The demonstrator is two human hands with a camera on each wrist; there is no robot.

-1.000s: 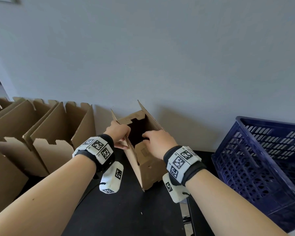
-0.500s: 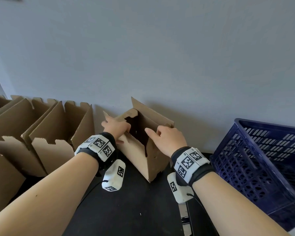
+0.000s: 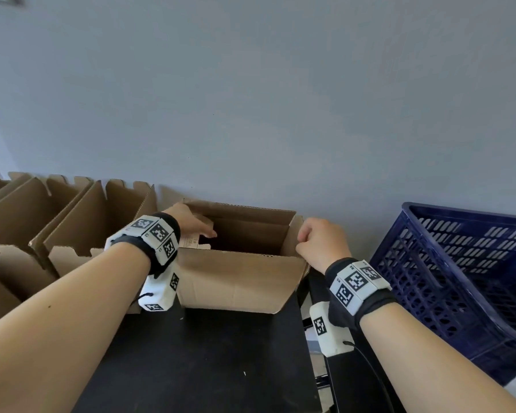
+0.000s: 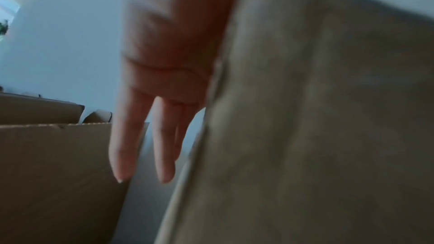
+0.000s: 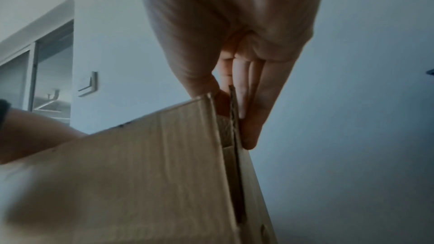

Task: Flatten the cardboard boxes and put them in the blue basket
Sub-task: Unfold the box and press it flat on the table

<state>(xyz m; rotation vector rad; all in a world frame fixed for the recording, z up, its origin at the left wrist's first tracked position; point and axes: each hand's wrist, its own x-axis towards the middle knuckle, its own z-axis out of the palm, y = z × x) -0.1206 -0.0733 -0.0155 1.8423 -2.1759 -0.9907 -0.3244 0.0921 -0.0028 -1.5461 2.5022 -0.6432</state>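
Observation:
An open-topped cardboard box point(image 3: 242, 278) stands lengthwise on the black table point(image 3: 206, 368), close to the wall. My left hand point(image 3: 191, 225) straddles its left end wall. The left wrist view shows straight fingers point(image 4: 126, 146) hanging down outside the box point(image 4: 305, 136); the thumb side reaches inside. My right hand point(image 3: 319, 242) pinches the top of the right end wall. In the right wrist view the cardboard edge of the box point(image 5: 140, 173) sits between the thumb and fingers of my right hand point(image 5: 231, 118). The blue basket point(image 3: 459, 278) stands just right of the box, tilted.
Several more open cardboard boxes point(image 3: 72, 234) stand in a row to the left, against the grey wall. The nearest one touches or almost touches the held box. The table ends near my right wrist, with a gap before the basket.
The box has turned from end-on to lengthwise along the wall and opened out wider. My hands have moved apart to its two ends.

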